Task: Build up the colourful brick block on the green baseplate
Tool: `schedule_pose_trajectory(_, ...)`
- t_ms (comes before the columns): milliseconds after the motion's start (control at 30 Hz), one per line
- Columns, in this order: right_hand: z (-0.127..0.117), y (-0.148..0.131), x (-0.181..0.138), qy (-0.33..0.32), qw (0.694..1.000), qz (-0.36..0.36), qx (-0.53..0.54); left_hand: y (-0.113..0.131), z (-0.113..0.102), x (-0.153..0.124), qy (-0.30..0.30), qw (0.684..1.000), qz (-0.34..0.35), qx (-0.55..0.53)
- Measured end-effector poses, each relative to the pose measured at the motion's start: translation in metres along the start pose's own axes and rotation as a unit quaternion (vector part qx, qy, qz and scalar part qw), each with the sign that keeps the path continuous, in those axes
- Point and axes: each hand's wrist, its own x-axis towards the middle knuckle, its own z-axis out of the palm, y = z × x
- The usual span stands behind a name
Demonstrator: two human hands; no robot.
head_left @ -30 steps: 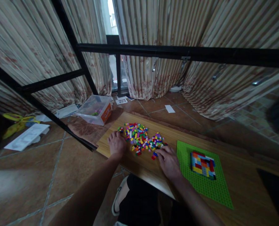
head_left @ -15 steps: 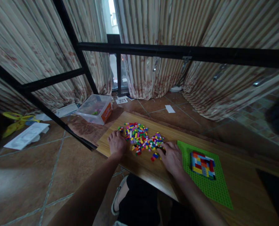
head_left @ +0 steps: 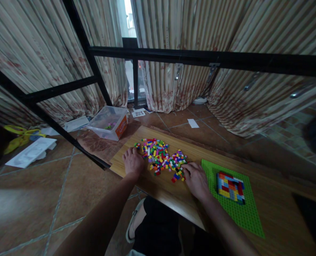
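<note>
Striped curtains (head_left: 160,25) hung behind black rails (head_left: 158,53), and a wooden table (head_left: 165,192) stood over a tiled floor (head_left: 32,188). Small bricks (head_left: 158,156) of many colours lay in a loose heap on the table, between the person's two hands. At the heap's near right edge, a few red, blue and yellow ones sat close together.

The right hand (head_left: 196,179) was at that edge, its fingers bent and its thumb near the index finger; whether it gripped a brick could not be told. The left hand (head_left: 133,161) rested palm down to the left of the heap, fingers loosely curled, just beside a few bricks; anything under the palm was hidden.

Right of the right hand, a green baseplate (head_left: 251,213) lay flat, bearing a multicoloured block (head_left: 230,187) built of bricks. A dark object (head_left: 312,217) showed at the far right.

Beyond the table's left end, a clear tub (head_left: 101,133) with an orange label (head_left: 122,127) stood on a rug (head_left: 94,146), some coloured pieces inside. A white card (head_left: 193,123) lay on the floor behind the table.
</note>
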Motion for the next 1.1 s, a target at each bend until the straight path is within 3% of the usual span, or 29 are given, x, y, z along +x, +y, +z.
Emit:
schedule_pose_trajectory(300,-0.005,-0.005,0.008,-0.043,0.999,-0.027,-0.011,-0.001,0.001,0.0,0.008,1.0,0.001,-0.001)
schedule_pose_trajectory(467,-0.008,-0.003,0.003,-0.01,0.999,-0.045,0.0,-0.003,0.006,0.004,0.02,0.999,-0.004,-0.043)
schedule_pose_trajectory(600,-0.016,-0.012,-0.01,0.032,0.999,-0.033,0.025,-0.01,0.001,0.007,0.074,0.982,-0.027,-0.174)
schedule_pose_trajectory(700,-0.021,-0.026,-0.029,0.036,0.997,-0.032,0.053,-0.007,-0.016,-0.022,0.132,0.937,-0.053,-0.318)
schedule_pose_trajectory(733,-0.021,-0.031,-0.037,0.035,0.997,-0.032,0.06,-0.002,-0.023,-0.04,0.115,0.918,-0.063,-0.374)
schedule_pose_trajectory(767,-0.022,-0.036,-0.044,0.033,0.997,-0.032,0.067,0.003,-0.03,-0.06,0.062,0.898,-0.059,-0.432)
schedule_pose_trajectory(867,-0.021,-0.052,-0.067,0.009,0.995,-0.042,0.09,0.027,-0.045,-0.123,-0.171,0.818,-0.018,-0.549)
schedule_pose_trajectory(933,-0.021,-0.06,-0.079,-0.016,0.992,-0.052,0.11,0.041,-0.049,-0.15,-0.291,0.753,-0.028,-0.59)
schedule_pose_trajectory(1000,-0.022,-0.065,-0.086,-0.036,0.99,-0.055,0.125,0.05,-0.049,-0.16,-0.34,0.707,-0.055,-0.617)
schedule_pose_trajectory(1100,-0.024,-0.068,-0.091,-0.049,0.988,-0.051,0.138,0.052,-0.048,-0.156,-0.39,0.666,-0.089,-0.629)
